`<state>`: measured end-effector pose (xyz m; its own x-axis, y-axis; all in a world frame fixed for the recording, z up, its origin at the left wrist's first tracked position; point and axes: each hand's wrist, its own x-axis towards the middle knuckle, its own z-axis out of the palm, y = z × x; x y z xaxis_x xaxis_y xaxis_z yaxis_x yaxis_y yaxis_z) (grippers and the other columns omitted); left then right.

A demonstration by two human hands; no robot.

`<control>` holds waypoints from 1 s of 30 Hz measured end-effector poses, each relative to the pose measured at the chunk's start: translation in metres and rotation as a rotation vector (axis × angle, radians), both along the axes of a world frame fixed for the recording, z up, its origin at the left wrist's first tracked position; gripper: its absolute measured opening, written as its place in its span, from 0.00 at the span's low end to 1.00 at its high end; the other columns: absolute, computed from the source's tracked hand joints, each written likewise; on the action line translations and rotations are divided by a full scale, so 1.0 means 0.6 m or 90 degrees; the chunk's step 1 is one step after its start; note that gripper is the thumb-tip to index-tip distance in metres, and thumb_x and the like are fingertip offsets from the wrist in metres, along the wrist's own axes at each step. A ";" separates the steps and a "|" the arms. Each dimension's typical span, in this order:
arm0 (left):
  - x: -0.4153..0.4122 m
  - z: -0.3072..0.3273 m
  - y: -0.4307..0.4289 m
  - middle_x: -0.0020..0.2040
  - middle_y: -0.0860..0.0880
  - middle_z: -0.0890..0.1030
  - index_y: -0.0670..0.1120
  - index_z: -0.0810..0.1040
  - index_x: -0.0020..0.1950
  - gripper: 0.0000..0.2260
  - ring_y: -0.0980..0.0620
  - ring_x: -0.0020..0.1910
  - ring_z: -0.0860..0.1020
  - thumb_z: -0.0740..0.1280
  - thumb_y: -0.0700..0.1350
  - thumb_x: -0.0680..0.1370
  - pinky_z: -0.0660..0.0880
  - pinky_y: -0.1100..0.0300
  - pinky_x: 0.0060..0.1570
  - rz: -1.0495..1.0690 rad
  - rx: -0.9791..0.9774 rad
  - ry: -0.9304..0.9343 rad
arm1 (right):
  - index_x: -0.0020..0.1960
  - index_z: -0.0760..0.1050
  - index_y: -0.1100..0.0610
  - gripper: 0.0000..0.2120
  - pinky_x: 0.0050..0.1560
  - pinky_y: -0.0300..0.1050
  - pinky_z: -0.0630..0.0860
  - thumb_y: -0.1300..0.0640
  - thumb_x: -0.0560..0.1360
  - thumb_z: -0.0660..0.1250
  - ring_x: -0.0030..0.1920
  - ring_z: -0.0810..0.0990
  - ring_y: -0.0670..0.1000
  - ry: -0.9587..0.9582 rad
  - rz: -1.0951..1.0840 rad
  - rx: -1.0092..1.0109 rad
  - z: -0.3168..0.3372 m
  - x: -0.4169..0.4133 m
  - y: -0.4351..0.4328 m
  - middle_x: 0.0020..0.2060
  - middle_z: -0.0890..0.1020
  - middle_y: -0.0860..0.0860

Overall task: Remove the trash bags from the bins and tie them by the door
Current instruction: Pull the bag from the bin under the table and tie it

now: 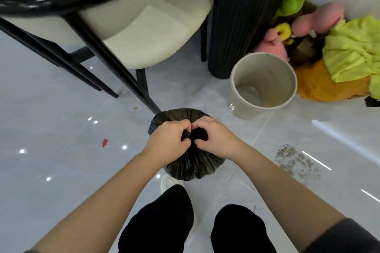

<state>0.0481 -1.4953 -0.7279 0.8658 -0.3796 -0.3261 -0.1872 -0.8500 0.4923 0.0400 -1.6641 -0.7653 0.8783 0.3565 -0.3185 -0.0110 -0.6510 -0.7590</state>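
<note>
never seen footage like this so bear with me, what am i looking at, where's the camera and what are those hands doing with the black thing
There is no machine here. This is one picture from a wide-angle camera worn on a person's head, looking down at their own arms and legs. The left hand and the right hand both pinch the gathered neck of a black trash bag just in front of the person's feet, apparently to tie it shut. To the right, a beige bin stands on the glossy tiled floor with no bag lining it. Behind are a cream chair with black legs, a black ribbed column, and a heap of soft toys and cloth. A small red scrap lies at left.
</note>
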 end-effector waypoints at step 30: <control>0.017 0.667 0.575 0.37 0.58 0.76 0.54 0.78 0.44 0.05 0.54 0.40 0.75 0.67 0.47 0.69 0.70 0.60 0.35 0.223 0.000 -0.067 | 0.49 0.77 0.53 0.08 0.49 0.52 0.76 0.56 0.70 0.66 0.47 0.78 0.52 -0.086 0.184 0.001 0.672 0.090 0.586 0.46 0.79 0.50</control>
<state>0.0581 -1.1503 -0.3277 0.9722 -0.0546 -0.2276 0.0648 -0.8716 0.4859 0.0942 -1.3123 -0.3622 0.7749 0.5980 -0.2048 0.2753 -0.6110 -0.7422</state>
